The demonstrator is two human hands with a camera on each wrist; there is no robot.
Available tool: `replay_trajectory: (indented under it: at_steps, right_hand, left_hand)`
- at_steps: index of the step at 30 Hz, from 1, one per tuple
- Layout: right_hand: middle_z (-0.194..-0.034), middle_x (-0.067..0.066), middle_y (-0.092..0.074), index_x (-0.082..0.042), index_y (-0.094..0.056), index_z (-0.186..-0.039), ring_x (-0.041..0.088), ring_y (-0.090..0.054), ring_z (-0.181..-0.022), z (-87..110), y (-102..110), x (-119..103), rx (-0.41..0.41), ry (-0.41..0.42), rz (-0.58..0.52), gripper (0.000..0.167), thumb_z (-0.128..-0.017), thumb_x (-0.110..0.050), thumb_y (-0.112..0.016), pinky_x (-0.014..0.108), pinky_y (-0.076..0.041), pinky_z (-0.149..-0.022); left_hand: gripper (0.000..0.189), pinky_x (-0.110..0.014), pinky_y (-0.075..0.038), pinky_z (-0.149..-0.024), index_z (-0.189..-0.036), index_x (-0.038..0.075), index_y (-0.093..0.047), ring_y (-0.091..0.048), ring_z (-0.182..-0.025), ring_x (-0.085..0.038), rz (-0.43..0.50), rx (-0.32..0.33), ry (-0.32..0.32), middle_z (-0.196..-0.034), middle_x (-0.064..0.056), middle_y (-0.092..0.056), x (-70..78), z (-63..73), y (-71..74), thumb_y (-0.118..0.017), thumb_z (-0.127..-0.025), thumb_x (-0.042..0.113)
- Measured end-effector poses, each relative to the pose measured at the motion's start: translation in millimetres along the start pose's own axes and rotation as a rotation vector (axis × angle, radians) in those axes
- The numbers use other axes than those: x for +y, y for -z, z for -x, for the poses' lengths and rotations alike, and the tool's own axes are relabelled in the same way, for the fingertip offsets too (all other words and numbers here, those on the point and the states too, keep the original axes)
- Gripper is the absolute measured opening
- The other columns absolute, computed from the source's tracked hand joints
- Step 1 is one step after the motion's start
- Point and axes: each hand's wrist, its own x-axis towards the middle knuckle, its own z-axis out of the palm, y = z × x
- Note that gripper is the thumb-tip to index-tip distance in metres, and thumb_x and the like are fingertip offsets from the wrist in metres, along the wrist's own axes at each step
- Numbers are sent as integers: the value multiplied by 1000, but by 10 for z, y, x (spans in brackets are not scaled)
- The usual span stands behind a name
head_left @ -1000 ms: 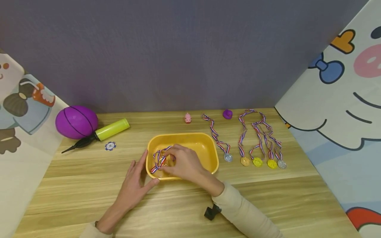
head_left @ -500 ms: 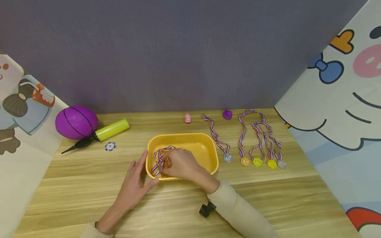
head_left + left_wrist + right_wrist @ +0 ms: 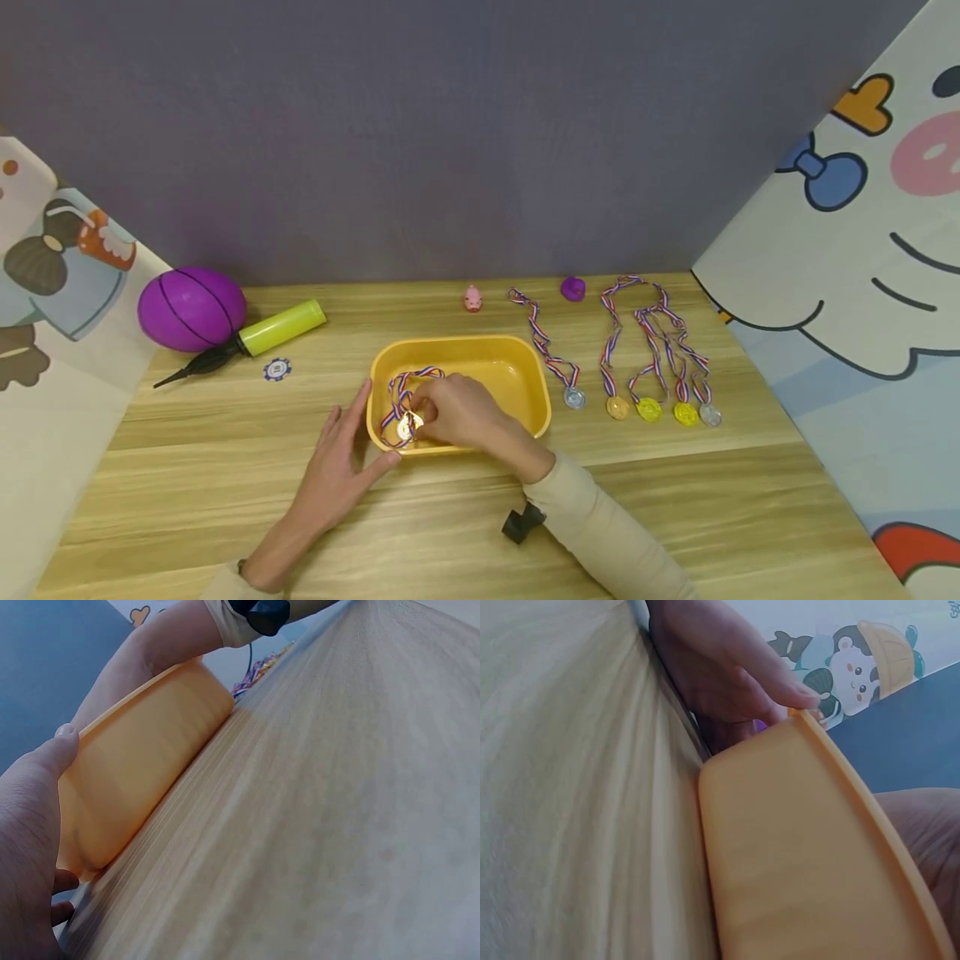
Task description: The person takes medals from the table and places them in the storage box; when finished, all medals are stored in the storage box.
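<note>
A yellow tub (image 3: 510, 343) sits at the middle of the table. My left hand (image 3: 341, 467) lies along its left end, fingers spread and fairly straight, with the thumb on the front rim near the corner. In the left wrist view, the thumb (image 3: 66, 739) touches the tub's edge. My right hand (image 3: 461, 412) reaches into the tub's left half and pinches a medal (image 3: 407, 427) near its ribbon. Gold-coloured and shiny, the medal hangs low by the front wall. Its striped red, white and blue ribbon (image 3: 397, 392) lies bunched inside the tub; the fingertips are partly hidden.
Right of the tub lie a silver medal (image 3: 574, 397) and several others, including a bronze-coloured medal (image 3: 617, 407), with ribbons stretched back. A pink pig (image 3: 472, 298) and purple duck-like toy (image 3: 573, 288) stand behind. A purple ball (image 3: 192, 309), pump (image 3: 283, 327) and poker chip (image 3: 277, 369) lie left.
My right hand has shifted slightly within the tub, and the medal's face now shows toward the front left. The ribbon has rearranged. My left hand has stayed at the tub's end.
</note>
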Motion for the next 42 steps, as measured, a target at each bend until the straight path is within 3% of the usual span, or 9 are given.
replay_trajectory:
  at_steps: [12,25,33,38,42]
  right_hand:
    - [-80,-13,-74,-10,-84,-120,0,-65,-73,140,146,128,91,20,-35,34,-89,-21,-95,27,-60,-79]
    - [-79,-10,-75,-12,-86,-119,-4,-57,-58,364,161,203,234,44,-107,35,-89,-25,-97,21,-52,-58]
    - [-80,-7,-74,-7,-87,-117,-2,-62,-65,563,172,245,380,81,-181,37,-86,-22,-99,17,-54,-59]
    - [-83,-4,-74,-5,-87,-111,3,-65,-70,676,184,296,465,103,-198,32,-85,-18,-99,23,-58,-60]
    - [-84,-3,-73,-7,-87,-110,9,-65,-71,751,180,357,527,124,-233,29,-84,-15,-99,22,-55,-58]
  left_hand:
    - [106,-87,-19,-123,-180,36,-10,-18,-160,-66,-9,-6,16,-177,-20,-36,2,5,-5,-78,-100,52]
    - [106,-87,-19,-124,-180,36,-10,-20,-160,-66,-13,2,6,-176,-21,-37,3,9,3,-78,-100,52]
    - [105,-91,-20,-119,-180,38,-8,-17,-160,-68,-11,-11,42,-177,-21,-35,17,22,4,-76,-101,54]
    - [105,-87,-17,-124,-180,36,-9,-17,-161,-65,-6,-8,28,-177,-20,-35,23,21,4,-77,-101,52]
    - [105,-85,-16,-126,-180,36,-10,-17,-162,-64,-1,-5,18,-177,-20,-35,30,20,8,-77,-101,51]
